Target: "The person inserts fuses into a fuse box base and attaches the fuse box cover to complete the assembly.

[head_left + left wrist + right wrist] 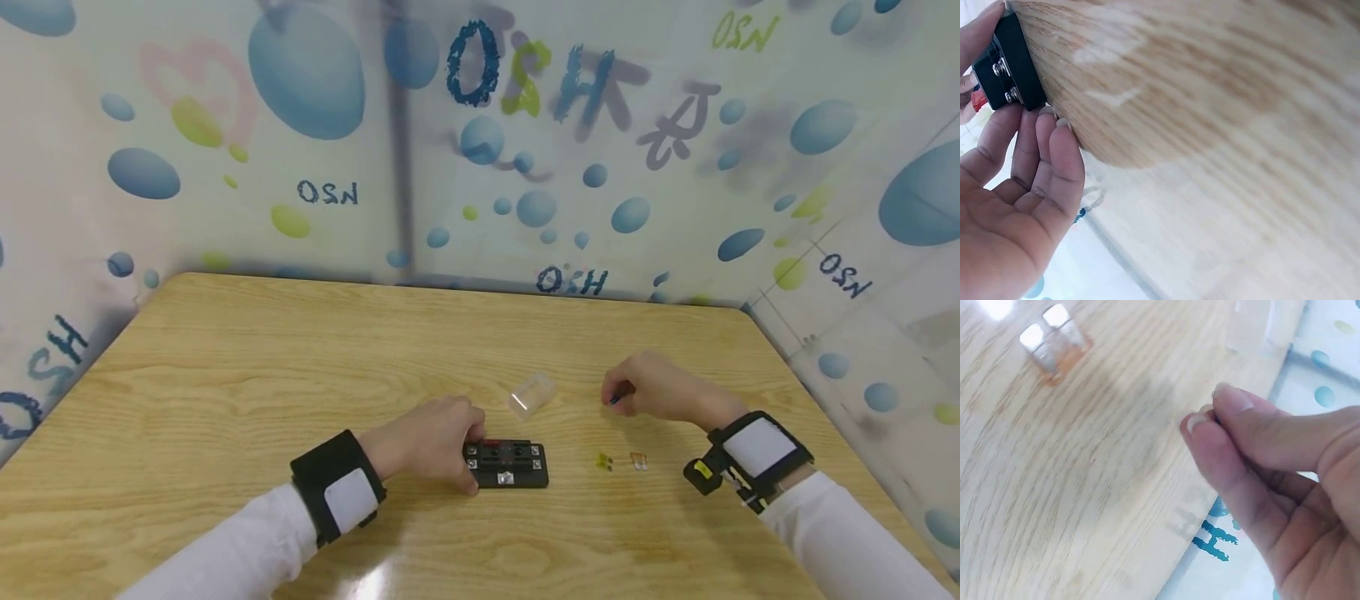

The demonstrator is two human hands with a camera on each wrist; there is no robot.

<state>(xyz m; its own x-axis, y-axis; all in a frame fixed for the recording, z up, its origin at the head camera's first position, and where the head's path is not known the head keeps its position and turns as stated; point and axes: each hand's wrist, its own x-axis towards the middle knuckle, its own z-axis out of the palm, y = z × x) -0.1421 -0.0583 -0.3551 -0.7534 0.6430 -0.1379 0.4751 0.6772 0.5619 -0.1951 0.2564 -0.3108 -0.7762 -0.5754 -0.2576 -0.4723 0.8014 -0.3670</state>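
Observation:
A black fuse block [506, 463] with metal screw terminals lies on the wooden table. My left hand [438, 437] grips its left end, thumb on the near side and fingers on the far side. In the left wrist view the fingers [1060, 150] rest against the block's [1025, 59] edge. To the right, my right hand [652, 390] is above the table and pinches a small dark-blue piece [616, 400] between thumb and fingertips; its kind is mostly hidden. Below that hand lie a yellow blade fuse [604, 461] and an orange blade fuse [638, 461], its two metal prongs visible up close.
A clear plastic container [532, 393] lies on its side behind the fuse block, between the hands. The wooden table [300, 358] ends at a printed wall curtain [480, 217] at the back.

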